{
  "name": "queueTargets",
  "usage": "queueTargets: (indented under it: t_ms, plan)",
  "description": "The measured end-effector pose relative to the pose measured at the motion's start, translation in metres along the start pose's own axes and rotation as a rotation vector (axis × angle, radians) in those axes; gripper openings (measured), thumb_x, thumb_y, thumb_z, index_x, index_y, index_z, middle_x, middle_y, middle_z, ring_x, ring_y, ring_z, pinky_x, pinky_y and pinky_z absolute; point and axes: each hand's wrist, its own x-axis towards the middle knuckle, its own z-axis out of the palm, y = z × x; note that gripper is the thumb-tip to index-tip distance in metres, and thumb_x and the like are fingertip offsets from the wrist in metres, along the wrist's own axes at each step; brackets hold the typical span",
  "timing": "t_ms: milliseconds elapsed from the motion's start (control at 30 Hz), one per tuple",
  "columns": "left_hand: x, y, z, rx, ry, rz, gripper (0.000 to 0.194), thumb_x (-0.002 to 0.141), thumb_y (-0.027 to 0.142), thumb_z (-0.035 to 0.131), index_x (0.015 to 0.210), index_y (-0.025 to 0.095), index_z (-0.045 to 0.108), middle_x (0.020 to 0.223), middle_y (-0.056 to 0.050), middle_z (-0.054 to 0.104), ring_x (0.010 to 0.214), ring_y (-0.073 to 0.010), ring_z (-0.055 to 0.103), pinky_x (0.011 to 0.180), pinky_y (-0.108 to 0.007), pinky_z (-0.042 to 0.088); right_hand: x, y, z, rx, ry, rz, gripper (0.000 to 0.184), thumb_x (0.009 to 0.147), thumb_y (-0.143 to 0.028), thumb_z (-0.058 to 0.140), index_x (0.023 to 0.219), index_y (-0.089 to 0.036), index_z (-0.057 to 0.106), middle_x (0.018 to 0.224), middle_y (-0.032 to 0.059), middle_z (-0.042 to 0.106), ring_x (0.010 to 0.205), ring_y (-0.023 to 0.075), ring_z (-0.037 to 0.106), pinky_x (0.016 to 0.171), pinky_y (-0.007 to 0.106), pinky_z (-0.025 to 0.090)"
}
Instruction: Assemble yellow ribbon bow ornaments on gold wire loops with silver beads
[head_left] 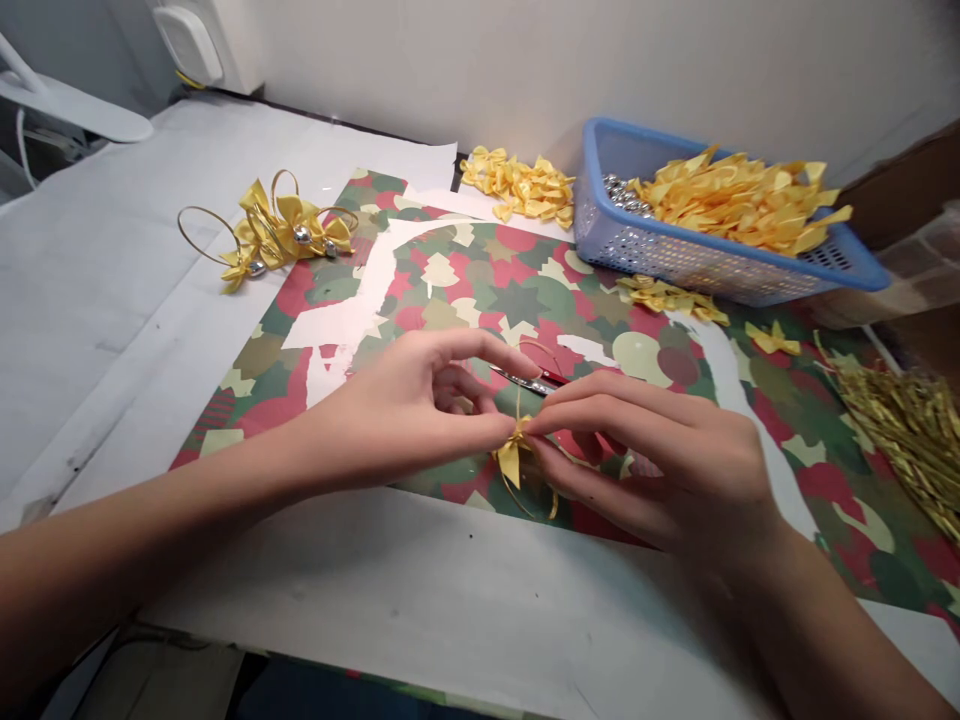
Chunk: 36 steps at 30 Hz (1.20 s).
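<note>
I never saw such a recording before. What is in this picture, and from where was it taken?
There is no machine: these are a person's bare left hand and right hand. The single picture comes from a camera worn on the head, looking forward and down. The fingertips of both hands pinch a small yellow bow, with thin gold cord near it. Behind, a metal tool is partly covered. Beneath lies a patterned sheet. A blue basket holds more bows and silvery balls. Upper left, a cluster of bows has gold loops; at right lie gold strands.
</note>
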Motion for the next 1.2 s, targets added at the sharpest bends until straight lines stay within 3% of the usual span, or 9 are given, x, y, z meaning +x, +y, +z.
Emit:
queueTargets:
  t_ms: [133,233,367,533,1200]
  plan:
    - [-0.003,0.003,0.002,0.353,0.215,0.286,0.006,0.069,0.011,0.062,0.071,0.015,0.058,0.075,-0.001,0.057,0.061,-0.009,0.049,0.052,-0.02,0.042,-0.001,-0.001,-0.001,-0.02,0.009,-0.005,0.015,0.081,-0.007,0.062,0.083,-0.021,0.06,0.074,0.0008,0.065,0.049,0.0073,0.049,0.045,0.02,0.043]
    - [-0.006,0.001,0.003,0.54,0.182,0.413,0.006,0.069,0.012,0.062,0.065,0.015,0.061,0.064,0.002,0.049,0.056,-0.0084,0.042,0.049,-0.021,0.035,-0.001,0.0,0.0,-0.002,-0.003,0.029,0.014,0.082,-0.008,0.061,0.082,-0.021,0.06,0.072,0.0004,0.065,0.048,0.0076,0.049,0.043,0.021,0.043]
    - [-0.006,-0.006,0.004,0.602,0.144,0.395,0.005,0.073,0.019,0.064,0.072,0.016,0.068,0.062,0.003,0.047,0.049,-0.0068,0.035,0.046,-0.021,0.029,-0.002,0.001,0.002,0.083,-0.002,0.11,0.012,0.083,-0.01,0.059,0.08,-0.022,0.06,0.07,0.0002,0.064,0.047,0.0078,0.049,0.041,0.021,0.042]
    - [-0.004,-0.009,0.003,0.626,0.171,0.402,0.009,0.075,0.016,0.063,0.077,0.018,0.072,0.061,0.004,0.048,0.05,-0.007,0.039,0.048,-0.02,0.03,-0.002,0.001,0.003,0.109,-0.007,0.164,0.012,0.083,-0.011,0.059,0.079,-0.022,0.06,0.068,-0.0008,0.066,0.046,0.0073,0.051,0.04,0.019,0.042]
    - [-0.003,-0.009,0.004,0.587,0.18,0.418,0.012,0.075,0.016,0.063,0.073,0.02,0.074,0.059,0.003,0.056,0.049,-0.0071,0.041,0.046,-0.021,0.03,-0.001,0.0,0.004,0.104,-0.002,0.176,0.01,0.083,-0.013,0.06,0.078,-0.022,0.06,0.065,-0.0018,0.065,0.045,0.0073,0.049,0.04,0.019,0.042]
